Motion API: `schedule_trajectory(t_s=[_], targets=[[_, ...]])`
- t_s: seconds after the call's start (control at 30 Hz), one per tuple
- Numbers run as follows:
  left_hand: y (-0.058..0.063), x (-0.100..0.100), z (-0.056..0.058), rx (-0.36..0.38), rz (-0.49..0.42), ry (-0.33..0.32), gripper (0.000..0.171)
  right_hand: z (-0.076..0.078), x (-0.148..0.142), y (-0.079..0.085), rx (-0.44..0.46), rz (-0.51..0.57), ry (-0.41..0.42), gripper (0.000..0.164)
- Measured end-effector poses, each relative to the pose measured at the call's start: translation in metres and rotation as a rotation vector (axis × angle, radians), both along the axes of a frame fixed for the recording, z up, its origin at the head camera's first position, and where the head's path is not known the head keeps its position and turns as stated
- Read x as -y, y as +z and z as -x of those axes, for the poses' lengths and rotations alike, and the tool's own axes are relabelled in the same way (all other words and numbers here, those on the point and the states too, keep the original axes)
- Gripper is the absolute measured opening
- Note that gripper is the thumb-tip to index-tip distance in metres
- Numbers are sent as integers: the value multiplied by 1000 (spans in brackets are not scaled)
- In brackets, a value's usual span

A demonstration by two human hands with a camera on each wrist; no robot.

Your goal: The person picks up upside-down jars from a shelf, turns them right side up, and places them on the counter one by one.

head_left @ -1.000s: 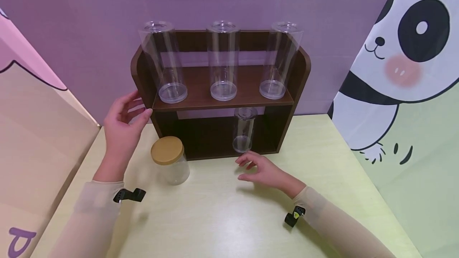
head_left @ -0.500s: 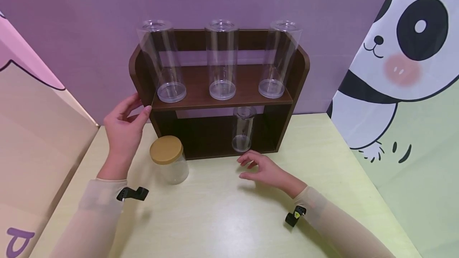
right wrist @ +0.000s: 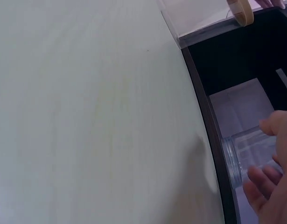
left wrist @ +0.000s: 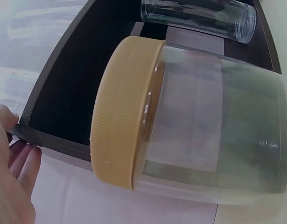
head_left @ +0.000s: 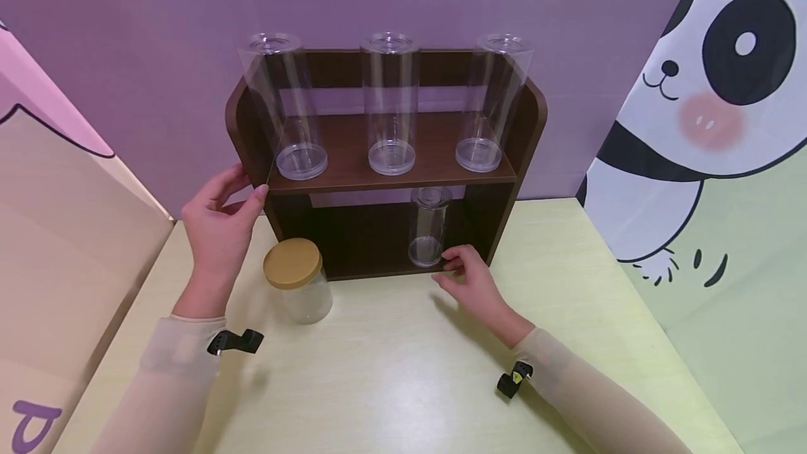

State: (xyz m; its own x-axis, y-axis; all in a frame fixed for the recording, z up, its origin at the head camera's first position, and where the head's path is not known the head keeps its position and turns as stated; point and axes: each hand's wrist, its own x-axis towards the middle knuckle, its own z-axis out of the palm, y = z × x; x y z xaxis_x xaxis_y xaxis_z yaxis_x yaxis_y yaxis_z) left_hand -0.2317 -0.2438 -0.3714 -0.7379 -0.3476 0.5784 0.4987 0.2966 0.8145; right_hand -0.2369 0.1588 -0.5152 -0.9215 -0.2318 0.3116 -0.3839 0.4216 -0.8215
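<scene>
A dark brown two-tier shelf (head_left: 353, 184) stands on the table. My left hand (head_left: 217, 233) grips its left side panel, thumb at the front edge and fingers on the outer side. On the lower tier, towards the right, stands a small clear jar (head_left: 429, 226). My right hand (head_left: 474, 284) is at the front right of this jar, fingers loosely bent and nothing held. In the right wrist view the thumb and fingers spread around the jar (right wrist: 253, 147); whether they touch it I cannot tell. Close to the left hand, a clear jar with a tan lid (left wrist: 129, 112) stands before the shelf.
Three tall clear cylinders stand on the upper tier: a left cylinder (head_left: 286, 104), a middle cylinder (head_left: 391, 104) and a right cylinder (head_left: 494, 104). A purple backdrop (head_left: 157, 40) hangs behind. The pale table (head_left: 353, 384) extends in front of the shelf.
My right hand has moved forward and slightly right, from in front of the shelf to beside the small clear jar. The left hand stays on the side panel.
</scene>
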Motion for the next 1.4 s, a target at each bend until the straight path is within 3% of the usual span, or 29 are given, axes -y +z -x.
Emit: schedule_trajectory(t_s=[0.23,0.5,1.1,1.4], targets=[[0,0,2,19,10,13,39,12,5,-4,18,16,-108,57],[1,-1,3,12,-13,9,39,24,11,-5,73,65,-148,73],[0,0,3,21,-38,-6,38,44,22,-16,76,128,-77,90],[0,0,3,26,-52,-12,38,49,26,-18,79,104,-63,88]])
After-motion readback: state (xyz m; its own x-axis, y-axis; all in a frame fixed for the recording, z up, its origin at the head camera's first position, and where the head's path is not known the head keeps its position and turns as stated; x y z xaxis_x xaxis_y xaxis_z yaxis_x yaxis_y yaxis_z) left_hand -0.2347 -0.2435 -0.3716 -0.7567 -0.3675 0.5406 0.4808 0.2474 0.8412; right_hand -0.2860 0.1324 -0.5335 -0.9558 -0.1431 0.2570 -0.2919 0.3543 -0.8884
